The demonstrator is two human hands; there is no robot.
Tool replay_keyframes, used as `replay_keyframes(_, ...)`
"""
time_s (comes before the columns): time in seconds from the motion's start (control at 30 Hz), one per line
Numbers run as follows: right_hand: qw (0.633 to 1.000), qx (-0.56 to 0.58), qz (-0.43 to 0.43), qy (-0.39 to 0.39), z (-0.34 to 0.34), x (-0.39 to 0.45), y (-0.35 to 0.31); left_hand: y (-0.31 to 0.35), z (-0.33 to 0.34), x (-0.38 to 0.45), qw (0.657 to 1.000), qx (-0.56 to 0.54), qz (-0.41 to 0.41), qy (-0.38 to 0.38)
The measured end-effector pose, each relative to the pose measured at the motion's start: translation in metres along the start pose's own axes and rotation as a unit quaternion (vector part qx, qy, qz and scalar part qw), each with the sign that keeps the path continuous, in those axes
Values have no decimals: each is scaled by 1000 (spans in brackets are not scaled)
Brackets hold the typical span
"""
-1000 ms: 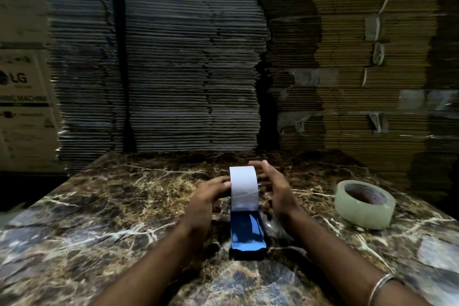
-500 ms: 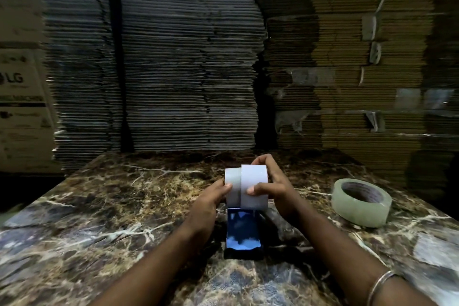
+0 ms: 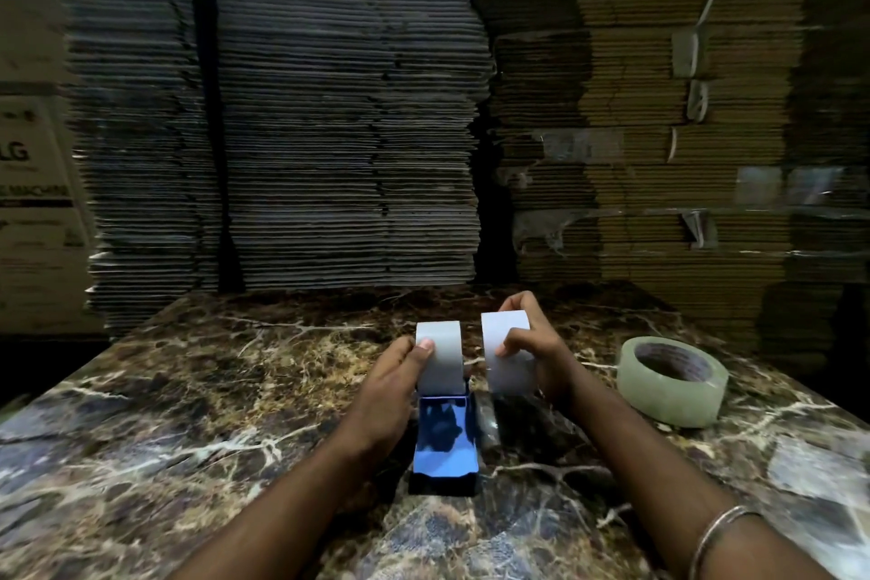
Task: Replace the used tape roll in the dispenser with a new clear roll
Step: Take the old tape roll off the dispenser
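A blue tape dispenser (image 3: 445, 443) stands on the marble table (image 3: 226, 396) in front of me. Its upright white drum (image 3: 441, 363) is pinched by my left hand (image 3: 388, 384) from the left side. My right hand (image 3: 546, 351) holds a white used roll (image 3: 509, 356) just to the right of the dispenser, apart from the drum and above the tabletop. A new clear tape roll (image 3: 673, 384) lies flat on the table at the right, untouched.
Tall stacks of flattened cardboard (image 3: 339, 118) rise right behind the table's far edge. A printed carton (image 3: 33, 207) stands at the far left. A bangle (image 3: 720, 532) is on my right wrist.
The white roll has come off the dispenser's drum sideways: my right hand carried it to the right while my left hand stayed on the drum.
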State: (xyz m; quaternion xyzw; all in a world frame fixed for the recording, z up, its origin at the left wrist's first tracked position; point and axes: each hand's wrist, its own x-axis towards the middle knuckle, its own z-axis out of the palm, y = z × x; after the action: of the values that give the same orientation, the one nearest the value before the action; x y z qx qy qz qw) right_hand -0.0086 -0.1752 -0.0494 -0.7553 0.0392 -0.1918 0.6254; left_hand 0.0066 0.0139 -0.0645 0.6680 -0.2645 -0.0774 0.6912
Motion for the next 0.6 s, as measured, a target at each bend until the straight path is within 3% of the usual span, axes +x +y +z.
replay_keyframes(0.13,971,-239,10,30,-10,5,13,-4,0,4,1000,12,-6,16)
replay_keyframes(0.3,905,-418,8,75,0,-6,10,-4,3,7,998,23,8,59)
replay_keyframes(0.6,815,-566,-4,126,10,-8,12,-8,4,15,990,72,19,120)
